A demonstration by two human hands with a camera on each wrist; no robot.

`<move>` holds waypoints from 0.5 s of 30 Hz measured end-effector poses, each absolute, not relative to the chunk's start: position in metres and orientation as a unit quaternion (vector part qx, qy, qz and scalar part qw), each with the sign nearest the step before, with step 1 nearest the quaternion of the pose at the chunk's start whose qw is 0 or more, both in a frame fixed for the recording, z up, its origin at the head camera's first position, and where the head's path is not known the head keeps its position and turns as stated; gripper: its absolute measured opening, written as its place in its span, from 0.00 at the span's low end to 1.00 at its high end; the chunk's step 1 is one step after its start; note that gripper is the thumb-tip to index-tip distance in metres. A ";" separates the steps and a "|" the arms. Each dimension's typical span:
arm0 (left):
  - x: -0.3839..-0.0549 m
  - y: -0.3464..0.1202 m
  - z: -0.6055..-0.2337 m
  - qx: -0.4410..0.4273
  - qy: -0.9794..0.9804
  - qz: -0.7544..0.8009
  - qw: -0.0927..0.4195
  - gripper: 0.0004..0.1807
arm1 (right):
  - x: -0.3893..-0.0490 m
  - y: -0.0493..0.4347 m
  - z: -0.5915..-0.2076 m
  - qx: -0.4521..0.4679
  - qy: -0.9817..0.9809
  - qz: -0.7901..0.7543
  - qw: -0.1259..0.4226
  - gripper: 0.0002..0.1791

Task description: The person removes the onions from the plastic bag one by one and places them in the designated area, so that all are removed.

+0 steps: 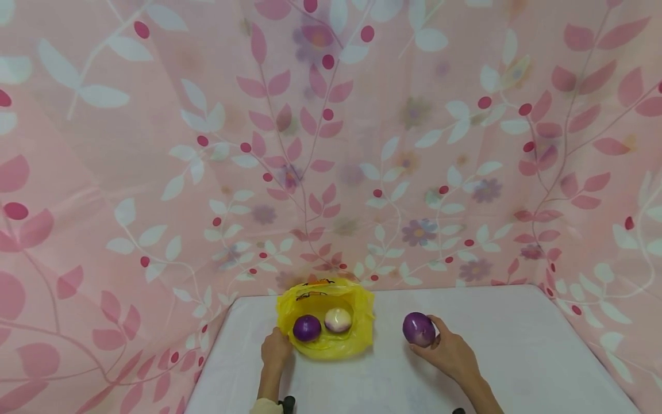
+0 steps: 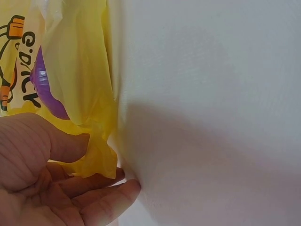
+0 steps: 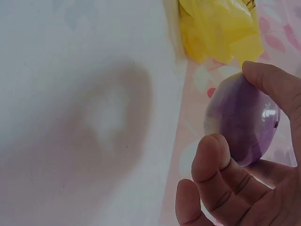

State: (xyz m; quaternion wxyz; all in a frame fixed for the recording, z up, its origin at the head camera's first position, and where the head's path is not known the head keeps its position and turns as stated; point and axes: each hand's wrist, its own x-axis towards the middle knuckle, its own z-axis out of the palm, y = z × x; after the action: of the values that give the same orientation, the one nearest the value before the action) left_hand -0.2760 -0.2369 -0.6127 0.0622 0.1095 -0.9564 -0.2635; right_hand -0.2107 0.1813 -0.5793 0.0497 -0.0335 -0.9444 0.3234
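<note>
A yellow plastic bag [image 1: 357,339] lies with its mouth spread on the white table. Two glossy round vegetables are inside it: a deep purple one [image 1: 307,328] on the left and a mostly white one [image 1: 338,320] with a purple edge. My left hand [image 1: 276,348] pinches the bag's left edge; the left wrist view shows a gathered yellow corner [image 2: 101,153] between thumb and fingers. To the right of the bag, my right hand [image 1: 452,353] holds a purple-and-white round vegetable [image 3: 244,117] above the table, thumb and fingers around its sides. Whether these are turnips or onions I cannot tell.
The white tabletop [image 1: 517,345] extends around both hands. Behind it and along the sides hangs a pink curtain [image 1: 362,172] patterned with leaves and flowers. Dark print marks the bag's back rim.
</note>
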 end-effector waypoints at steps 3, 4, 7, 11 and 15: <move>-0.276 -0.238 -0.612 0.112 -0.956 -0.264 0.060 0.08 | -0.212 0.184 -0.581 -0.034 -0.942 0.330 0.049 0.53; -0.276 -0.238 -0.612 0.113 -0.956 -0.264 0.060 0.08 | -0.213 0.185 -0.581 -0.034 -0.941 0.332 0.048 0.53; -0.276 -0.238 -0.612 0.112 -0.957 -0.263 0.058 0.08 | -0.215 0.187 -0.582 -0.034 -0.940 0.337 0.048 0.52; -0.277 -0.238 -0.612 0.109 -0.957 -0.261 0.059 0.08 | -0.218 0.190 -0.582 -0.035 -0.939 0.339 0.052 0.52; -0.277 -0.238 -0.613 0.110 -0.955 -0.268 0.056 0.08 | -0.222 0.193 -0.583 -0.036 -0.939 0.338 0.054 0.51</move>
State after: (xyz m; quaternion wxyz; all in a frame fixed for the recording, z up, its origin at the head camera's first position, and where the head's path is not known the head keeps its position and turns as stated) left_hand -0.2773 -0.2379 -0.6129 0.0562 0.1104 -0.9555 -0.2678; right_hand -0.2217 0.1934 -0.5828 0.0543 -0.0360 -0.9387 0.3385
